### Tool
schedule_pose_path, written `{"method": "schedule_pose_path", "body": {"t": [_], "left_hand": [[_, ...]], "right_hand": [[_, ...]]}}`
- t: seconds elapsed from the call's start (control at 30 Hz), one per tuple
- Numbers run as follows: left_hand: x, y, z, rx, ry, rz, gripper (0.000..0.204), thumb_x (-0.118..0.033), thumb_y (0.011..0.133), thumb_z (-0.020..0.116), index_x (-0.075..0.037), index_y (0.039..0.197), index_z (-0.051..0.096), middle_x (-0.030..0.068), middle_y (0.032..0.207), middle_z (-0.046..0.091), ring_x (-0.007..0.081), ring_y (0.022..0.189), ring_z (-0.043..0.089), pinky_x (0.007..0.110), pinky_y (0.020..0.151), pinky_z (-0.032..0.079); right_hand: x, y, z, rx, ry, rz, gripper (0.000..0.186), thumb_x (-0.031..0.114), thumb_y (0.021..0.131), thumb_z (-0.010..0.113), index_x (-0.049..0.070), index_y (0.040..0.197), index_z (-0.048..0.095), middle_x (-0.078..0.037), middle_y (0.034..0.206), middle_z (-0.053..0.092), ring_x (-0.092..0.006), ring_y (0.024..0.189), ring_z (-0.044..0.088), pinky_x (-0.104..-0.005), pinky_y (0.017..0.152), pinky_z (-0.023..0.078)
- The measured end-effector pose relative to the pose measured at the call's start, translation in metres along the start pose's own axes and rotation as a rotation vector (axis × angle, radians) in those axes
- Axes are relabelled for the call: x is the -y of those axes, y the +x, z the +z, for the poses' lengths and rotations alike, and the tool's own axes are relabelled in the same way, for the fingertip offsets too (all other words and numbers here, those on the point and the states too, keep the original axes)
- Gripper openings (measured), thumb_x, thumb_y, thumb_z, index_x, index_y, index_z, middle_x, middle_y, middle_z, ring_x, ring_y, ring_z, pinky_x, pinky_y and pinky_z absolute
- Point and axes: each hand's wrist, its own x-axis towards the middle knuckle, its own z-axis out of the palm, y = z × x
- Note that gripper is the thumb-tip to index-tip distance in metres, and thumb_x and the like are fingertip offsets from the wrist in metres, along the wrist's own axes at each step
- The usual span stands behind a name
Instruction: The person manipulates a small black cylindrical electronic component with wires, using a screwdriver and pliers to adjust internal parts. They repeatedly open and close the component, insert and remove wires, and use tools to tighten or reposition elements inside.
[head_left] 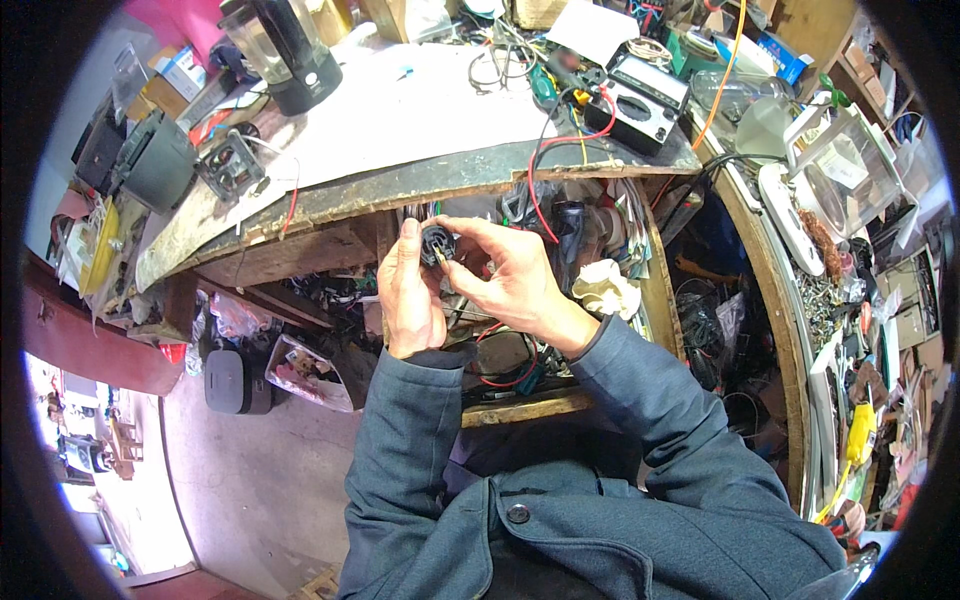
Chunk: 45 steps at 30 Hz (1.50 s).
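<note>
Both my hands are raised above an open drawer [525, 408] at the workbench front. Between them is a small round black part [437, 240] with pale metal bits showing at its lower side; its exact kind is too small to make out. My left hand [408, 305] is closed round its left side, thumb pointing up. From the right, my right hand [520, 280] pinches the part, its index finger over the top and its thumb at the metal bits. Below the hands lie tangled wires and loose parts in the drawer.
On the bench [400, 125] stand a blender [285, 60], an analog multimeter [640, 110] with red and black leads, and a small motor-like unit [232, 165]. A crumpled pale cloth or paper [606, 290] lies in the drawer. At right, a cluttered side shelf holds a yellow tool [861, 432].
</note>
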Motion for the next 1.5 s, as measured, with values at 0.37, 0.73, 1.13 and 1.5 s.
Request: {"method": "schedule_pose_path", "body": {"t": [0.37, 0.73, 1.13, 1.5], "left_hand": [[0.003, 0.004, -0.006, 0.097, 0.036, 0.069, 0.039, -0.033, 0.108, 0.052, 0.002, 0.119, 0.068, 0.0088, 0.113, 0.071, 0.0165, 0.103, 0.065, 0.033, 0.095, 0.051], [-0.002, 0.002, -0.002, 0.108, 0.039, 0.132, 0.033, -0.027, 0.105, 0.059, 0.0, 0.122, 0.066, 0.0068, 0.112, 0.07, 0.0141, 0.1, 0.065, 0.03, 0.086, 0.052], [-0.002, 0.0, 0.003, 0.142, 0.008, 0.11, 0.03, -0.016, 0.104, 0.06, 0.002, 0.127, 0.062, 0.0111, 0.113, 0.071, 0.0186, 0.098, 0.07, 0.032, 0.081, 0.058], [-0.003, 0.0, 0.003, 0.137, 0.002, 0.128, 0.028, -0.012, 0.103, 0.059, 0.001, 0.128, 0.062, 0.0096, 0.113, 0.069, 0.0158, 0.096, 0.068, 0.032, 0.082, 0.059]], "right_hand": [[0.001, -0.001, -0.001, -0.033, -0.06, -0.127, 0.044, 0.004, 0.083, 0.072, 0.001, 0.126, 0.063, -0.019, 0.113, 0.071, -0.0317, 0.101, 0.072, -0.0362, 0.087, 0.058], [-0.003, 0.002, -0.003, -0.047, 0.037, 0.014, 0.044, 0.001, 0.084, 0.071, 0.003, 0.128, 0.062, -0.013, 0.095, 0.072, -0.0184, 0.078, 0.07, -0.0309, 0.072, 0.057], [-0.019, 0.005, -0.003, -0.071, 0.531, 0.318, 0.04, 0.0, 0.086, 0.075, 0.002, 0.124, 0.064, -0.003, 0.093, 0.068, -0.0082, 0.082, 0.063, -0.0234, 0.074, 0.053], [-0.017, 0.009, -0.008, -0.071, 0.702, 0.388, 0.037, -0.005, 0.084, 0.075, 0.001, 0.12, 0.065, -0.003, 0.091, 0.068, -0.0093, 0.083, 0.065, -0.0233, 0.076, 0.055]]}}
